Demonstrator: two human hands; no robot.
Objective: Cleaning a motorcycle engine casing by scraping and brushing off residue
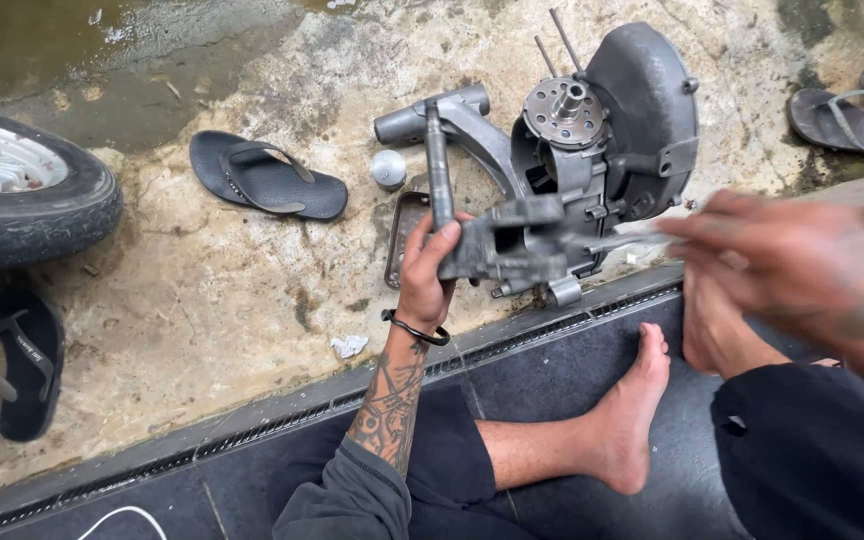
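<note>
A person sitting barefoot on a dark tiled step is working over a stained concrete floor, the left hand closing its fingers around a grey metal casting held up in front of a single large grey engine assembly that is standing on the ground just beyond. The right hand is blurring with motion, fingers pinched together on a thin silvery tool whose tip is meeting the casting's right side (what kind of tool it is cannot be made out). Four dark flip-flop sandals are lying about: one left of the engine, one at the far left, and two at the upper right edge. One wheel with its tyre is showing partly at the left. One small round grey cap is resting on the concrete beside the engine's arm, and one shallow metal tray is lying flat behind the left hand, its contents hidden.
</note>
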